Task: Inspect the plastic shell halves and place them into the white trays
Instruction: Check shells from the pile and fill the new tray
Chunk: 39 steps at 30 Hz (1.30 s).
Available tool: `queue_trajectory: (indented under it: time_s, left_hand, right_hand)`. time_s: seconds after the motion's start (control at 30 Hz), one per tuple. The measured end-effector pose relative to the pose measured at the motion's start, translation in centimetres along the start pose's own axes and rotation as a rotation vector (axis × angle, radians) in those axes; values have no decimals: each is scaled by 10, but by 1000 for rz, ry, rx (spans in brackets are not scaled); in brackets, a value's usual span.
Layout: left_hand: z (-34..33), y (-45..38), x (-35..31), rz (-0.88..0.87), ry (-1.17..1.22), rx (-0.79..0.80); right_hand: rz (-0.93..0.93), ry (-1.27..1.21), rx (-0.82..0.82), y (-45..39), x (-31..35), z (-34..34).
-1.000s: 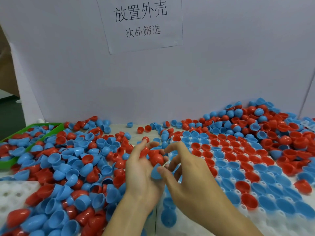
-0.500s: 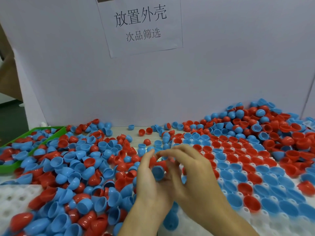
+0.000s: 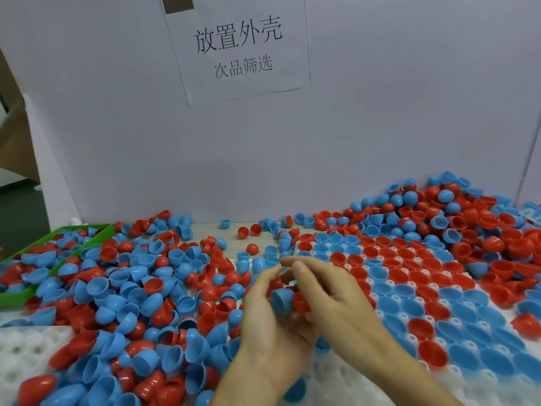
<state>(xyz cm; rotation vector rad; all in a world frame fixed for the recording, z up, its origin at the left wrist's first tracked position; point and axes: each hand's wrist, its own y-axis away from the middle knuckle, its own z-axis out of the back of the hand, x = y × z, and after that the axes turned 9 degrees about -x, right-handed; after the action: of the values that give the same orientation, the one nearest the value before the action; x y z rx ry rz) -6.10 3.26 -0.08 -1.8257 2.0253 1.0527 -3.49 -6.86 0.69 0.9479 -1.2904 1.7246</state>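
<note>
red shell half (image 3: 300, 303) now between hands (image 3: 304, 315)

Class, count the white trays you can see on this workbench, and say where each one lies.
2. One white tray lies at the right, mostly filled with shells; another white tray shows at the bottom left, partly buried. More may be hidden under the piles.

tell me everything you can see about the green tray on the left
The green tray sits at the table's far left edge, partly cut off by the frame. It looks like glossy plastic with a low rim and a divider running through it, making at least two compartments. Loose blue and red shell halves fill it and spill over its right side into the big pile. Neither hand touches it.
</note>
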Motion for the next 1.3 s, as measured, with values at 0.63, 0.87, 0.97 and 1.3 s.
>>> queue_trajectory:
  time_s: [0.63,0.87,0.97,1.3]
  left_hand:
    - [-2,3,-3,156,5,48]
    - [2,-6,-7,82,79,-164]
    - [7,-10,-19,49,27,-259]
    - [37,-46,-186,-460,-225,-624]
  right_hand:
    - [-254,-234,-153,-15,-13,20]
    - [-444,-580,-248,-18,-23,24]
    - [-495,-649,-253,-17,-26,26]
    - [-465,-725,-204,-24,-82,45]
